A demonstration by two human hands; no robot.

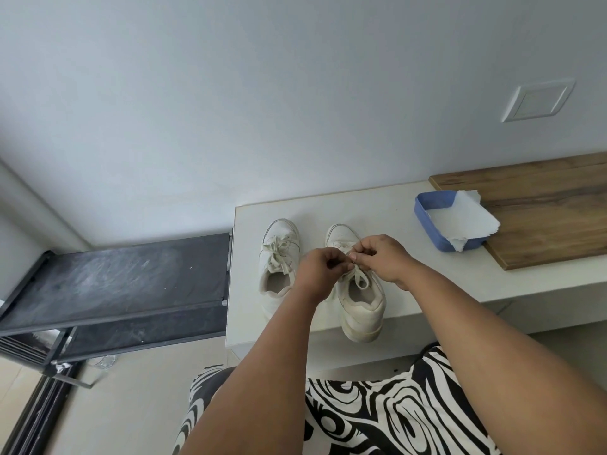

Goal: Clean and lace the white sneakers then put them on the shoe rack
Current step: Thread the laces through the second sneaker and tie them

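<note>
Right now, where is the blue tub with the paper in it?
In the head view the blue tub sits on the right of the white counter, against the wooden board, right of the two sneakers.

Looks like a home, likely an entry nook or hallway corner. Plain pale wall (230, 110) with a white blank cover plate (537, 100) set into it. Low white desk (410, 267) pushed against that wall, with a wooden board (545, 218) laid over its right end. Dark, dusty metal shoe rack (124, 280) standing just beside the desk's left end, with more shelves below. Beige tiled floor (131, 405) underneath. Household oddments on the desk: a pair of white sneakers (279, 261), a blue plastic tub (433, 224) holding torn paper (466, 218). Casual zebra-print clothing (377, 421) at the bottom edge.
</note>
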